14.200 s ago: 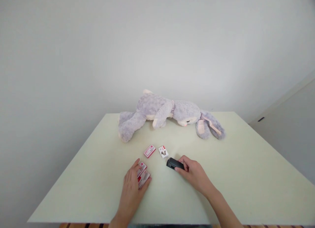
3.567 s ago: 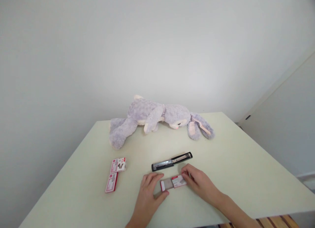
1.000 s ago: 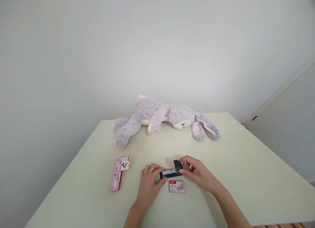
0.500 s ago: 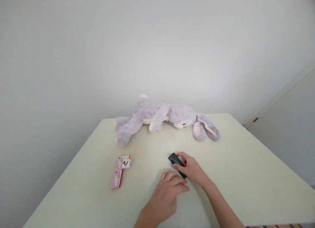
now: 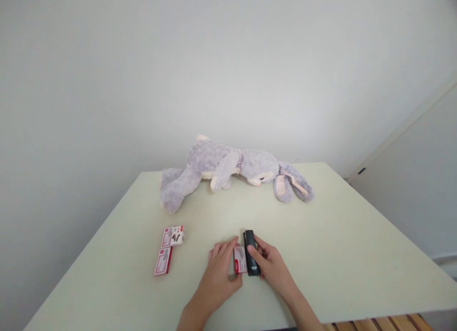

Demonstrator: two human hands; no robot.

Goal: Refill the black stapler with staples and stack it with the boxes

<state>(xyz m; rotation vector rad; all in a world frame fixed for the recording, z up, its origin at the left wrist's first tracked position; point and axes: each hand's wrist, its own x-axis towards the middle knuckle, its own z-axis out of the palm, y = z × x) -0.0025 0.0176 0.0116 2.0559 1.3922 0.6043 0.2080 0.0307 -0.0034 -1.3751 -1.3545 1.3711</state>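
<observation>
Near table edge: right hand clasps the closed black stapler, left hand pinches the staple box beside it. Loading looks done; 2 boxes lie untouched far left.

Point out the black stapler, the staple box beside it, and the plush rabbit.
black stapler (image 5: 251, 253): head view, middle of its top.
staple box (image 5: 239, 259): head view, its upper face.
plush rabbit (image 5: 214, 158): head view, its body.
</observation>
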